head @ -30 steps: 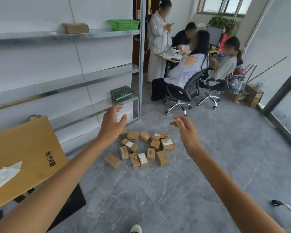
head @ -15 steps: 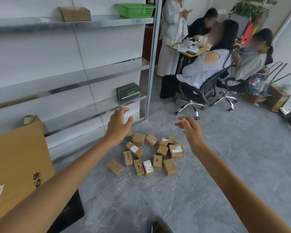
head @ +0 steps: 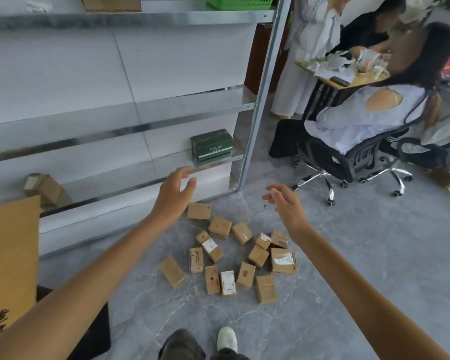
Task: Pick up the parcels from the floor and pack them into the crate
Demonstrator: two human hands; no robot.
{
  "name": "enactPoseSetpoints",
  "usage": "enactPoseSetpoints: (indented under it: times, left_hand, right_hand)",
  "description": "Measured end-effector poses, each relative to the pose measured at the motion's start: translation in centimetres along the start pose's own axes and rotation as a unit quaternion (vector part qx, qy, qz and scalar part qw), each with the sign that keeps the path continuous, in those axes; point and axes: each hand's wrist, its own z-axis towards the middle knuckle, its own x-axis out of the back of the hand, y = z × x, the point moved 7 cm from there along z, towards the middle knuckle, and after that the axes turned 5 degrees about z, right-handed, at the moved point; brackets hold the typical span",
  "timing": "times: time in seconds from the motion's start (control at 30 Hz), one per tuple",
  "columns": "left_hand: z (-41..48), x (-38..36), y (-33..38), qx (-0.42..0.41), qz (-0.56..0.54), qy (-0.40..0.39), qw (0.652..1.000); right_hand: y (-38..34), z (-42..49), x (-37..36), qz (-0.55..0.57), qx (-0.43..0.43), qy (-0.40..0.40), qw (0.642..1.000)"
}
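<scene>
Several small brown cardboard parcels (head: 244, 275) lie scattered on the grey marble floor (head: 361, 255) ahead of me, some with white labels. My left hand (head: 173, 193) is stretched forward above the pile's left side, fingers spread, holding nothing. My right hand (head: 286, 203) reaches out above the pile's right side, fingers apart and empty. Both hands are in the air, clear of the parcels. A green mesh crate (head: 240, 1) sits on the top shelf, cut off by the frame's upper edge.
A metal shelving unit (head: 260, 100) lines the left wall and holds a green box (head: 212, 144) and a crumpled carton (head: 44, 188). A large brown carton (head: 9, 268) stands at my left. People sit on wheeled office chairs (head: 348, 162) at a desk to the right. My shoe (head: 227, 339) is below.
The view has moved forward and tilted down, so the parcels are nearer and larger. Both arms stay outstretched and empty; my feet have come into view.
</scene>
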Motion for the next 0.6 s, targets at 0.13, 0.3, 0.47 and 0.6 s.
enactPoseSetpoints:
  times: [0.13,0.3,0.47,0.6]
  left_hand:
    - [2.7,0.5,-3.2,0.059,-0.012,0.027,0.998]
    - [7.3,2.0,-8.5,0.110,-0.026,0.031,0.993]
    - [13.3,3.2,-12.5,0.126,-0.019,0.009,0.992]
    - [17.1,3.1,-13.5,0.121,-0.017,0.000,0.992]
  right_hand:
    - [1.4,4.5,-2.4,0.003,-0.021,-0.031,0.999]
    - [2.5,10.9,-6.5,-0.003,-0.054,-0.046,0.997]
    - [2.8,16.0,-10.2,0.023,-0.094,-0.018,0.995]
    - [2.2,19.4,-11.5,0.048,-0.098,0.014,0.994]
